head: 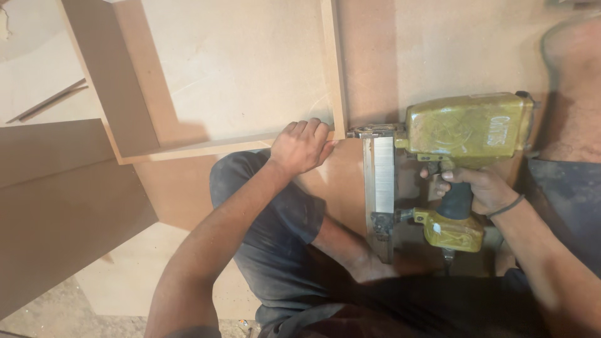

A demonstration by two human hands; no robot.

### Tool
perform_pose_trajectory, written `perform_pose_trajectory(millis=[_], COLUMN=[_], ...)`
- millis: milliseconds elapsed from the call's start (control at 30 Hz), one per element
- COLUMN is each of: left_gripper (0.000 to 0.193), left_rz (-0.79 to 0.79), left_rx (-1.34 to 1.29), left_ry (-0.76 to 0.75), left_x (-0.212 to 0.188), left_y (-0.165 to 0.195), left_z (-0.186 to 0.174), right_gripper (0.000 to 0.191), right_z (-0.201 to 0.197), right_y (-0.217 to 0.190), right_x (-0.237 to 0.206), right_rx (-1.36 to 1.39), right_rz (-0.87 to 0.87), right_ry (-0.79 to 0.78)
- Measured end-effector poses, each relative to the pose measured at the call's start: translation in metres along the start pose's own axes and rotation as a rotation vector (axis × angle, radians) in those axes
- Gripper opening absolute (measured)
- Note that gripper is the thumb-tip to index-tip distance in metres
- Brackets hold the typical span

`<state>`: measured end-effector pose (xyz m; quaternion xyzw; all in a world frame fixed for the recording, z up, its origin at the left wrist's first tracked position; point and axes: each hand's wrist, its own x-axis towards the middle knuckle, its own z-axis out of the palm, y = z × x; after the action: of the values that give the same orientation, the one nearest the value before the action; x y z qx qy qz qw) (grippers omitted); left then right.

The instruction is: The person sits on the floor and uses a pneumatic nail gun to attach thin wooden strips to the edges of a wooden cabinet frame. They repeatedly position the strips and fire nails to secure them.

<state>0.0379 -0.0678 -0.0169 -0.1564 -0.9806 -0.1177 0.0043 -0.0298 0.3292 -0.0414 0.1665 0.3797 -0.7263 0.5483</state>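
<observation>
Nearest the camera, the person's left forearm (206, 250) runs up from the bottom edge over a knee in dusty dark grey trousers (275, 225).

Far to the left of the left hand lie 2 flat brown fibreboard panels (62, 206), one overlapping the other, and beyond them, well apart, a thin dark strip (47, 101) rests on a pale sheet.

Up and to the left of that hand stands an open box frame of pale brown fibreboard (244, 69), with 1 slanted side wall on the left, a broad back panel in the middle and a narrow upright edge on the right.

The left hand (300, 147) sits at the frame's lower right corner, fingers curled and pressed together over the bottom rail, thumb side against the upright edge.

Just to the right of the left hand, the metal nose of a worn yellow pneumatic nail gun (463, 128) touches that same corner from outside. Its long silver nail magazine (380, 188) hangs down between the 2 hands, ending over the person's lap.

The right hand (479, 191) is wrapped tightly around the gun's dark blue grip, fingers closed, with a thin band on the wrist. Below this hand sits the gun's yellow base fitting.

To the right of the right hand, a bare leg and a dark grey cloth fill the frame's edge.
</observation>
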Motion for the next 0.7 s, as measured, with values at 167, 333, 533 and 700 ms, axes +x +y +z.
perform_pose_trajectory(millis=[167, 333, 533, 700], left_gripper=[0.034, 0.034, 0.033, 0.032], left_rz=[0.015, 0.032, 0.042, 0.043], left_rx=[0.060, 0.085, 0.085, 0.072], left_ry=[0.039, 0.050, 0.047, 0.025], left_x=[-0.001, -0.003, -0.007, -0.006], left_y=[0.002, 0.001, 0.000, 0.000], left_z=[0.003, 0.003, 0.004, 0.003], right_gripper=[0.048, 0.048, 0.053, 0.054], right_z=[-0.007, -0.014, -0.015, -0.013], right_y=[0.000, -0.002, 0.000, 0.000], right_x=[0.002, 0.009, 0.010, 0.009], right_rx=[0.031, 0.031, 0.046, 0.010], right_rz=[0.026, 0.099, 0.074, 0.062], right_ry=[-0.036, -0.035, -0.046, -0.006])
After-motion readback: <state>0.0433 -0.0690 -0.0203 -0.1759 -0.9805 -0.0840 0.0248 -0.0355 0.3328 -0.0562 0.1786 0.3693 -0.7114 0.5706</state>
